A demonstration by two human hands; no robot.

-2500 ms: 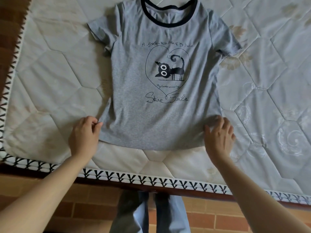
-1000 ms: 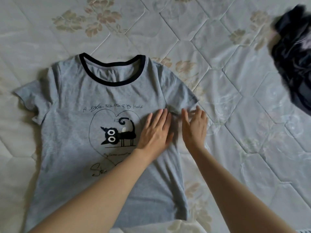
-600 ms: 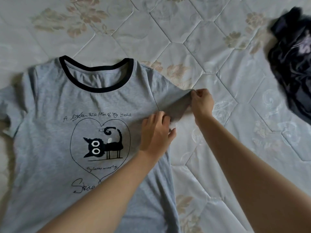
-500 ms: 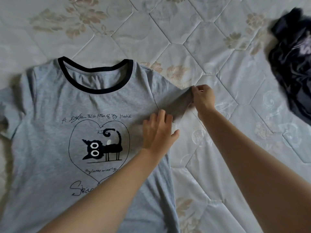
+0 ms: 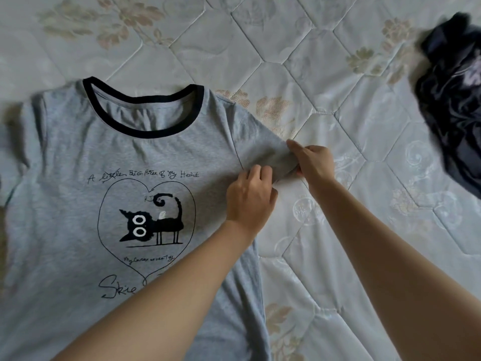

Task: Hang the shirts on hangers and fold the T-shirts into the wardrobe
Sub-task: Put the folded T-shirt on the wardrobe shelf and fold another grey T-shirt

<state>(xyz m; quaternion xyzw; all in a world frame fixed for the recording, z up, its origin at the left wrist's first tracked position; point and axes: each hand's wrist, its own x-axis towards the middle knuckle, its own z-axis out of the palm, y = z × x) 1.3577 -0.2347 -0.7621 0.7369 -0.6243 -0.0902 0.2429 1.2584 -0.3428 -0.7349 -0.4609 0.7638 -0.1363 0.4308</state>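
A grey T-shirt (image 5: pixel 78 199) with a dark collar and a black cat print lies face up on the mattress (image 5: pixel 325 74). My right hand (image 5: pixel 313 162) pinches the hem of the shirt's right sleeve (image 5: pixel 260 149) and holds it stretched out to the side. My left hand (image 5: pixel 251 200) rests on the shirt at the armpit seam, its fingertips curled onto the sleeve's lower edge. The shirt's left sleeve runs off the left edge of the view.
A crumpled dark garment (image 5: pixel 453 100) lies at the right edge of the quilted, flower-patterned mattress. Bare mattress stretches between it and the grey shirt and beyond the collar.
My hands moved from the shirt's hem up to its right sleeve. My right hand took hold of the sleeve hem and drew it outward; my left hand's fingers curled at the armpit.
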